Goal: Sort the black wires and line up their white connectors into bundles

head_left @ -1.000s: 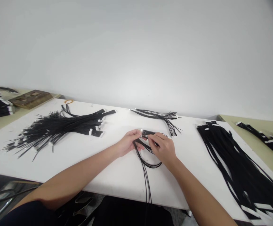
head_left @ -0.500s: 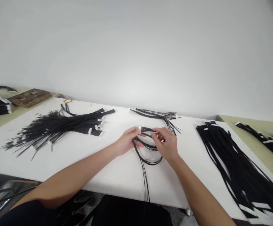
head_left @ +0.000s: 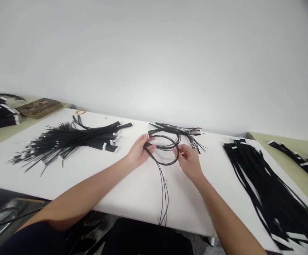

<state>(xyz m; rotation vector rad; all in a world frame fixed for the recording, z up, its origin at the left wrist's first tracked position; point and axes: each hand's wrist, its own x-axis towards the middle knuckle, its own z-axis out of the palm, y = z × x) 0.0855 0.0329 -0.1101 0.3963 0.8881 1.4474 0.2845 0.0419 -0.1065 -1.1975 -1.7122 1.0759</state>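
My left hand [head_left: 141, 150] is closed on the left side of a looped black cable bundle [head_left: 167, 164]. Thin loose wires hang from that hand over the front edge of the white table [head_left: 132, 198]. My right hand [head_left: 188, 161] has its fingers curled against the right side of the loops, pinching them. Just behind the loops lies a small bunch of black cables [head_left: 193, 131] with fine wire ends and a white connector.
Left of my hands lies a large pile of black cables [head_left: 71, 140] with white connectors, near an orange ring [head_left: 80, 112]. Long black cables [head_left: 265, 180] cover the right side. A brown board [head_left: 39, 108] sits at the far left.
The cable has become rounder loops, raised slightly away from me. My right hand has moved from the connector end to the right side of the loops.
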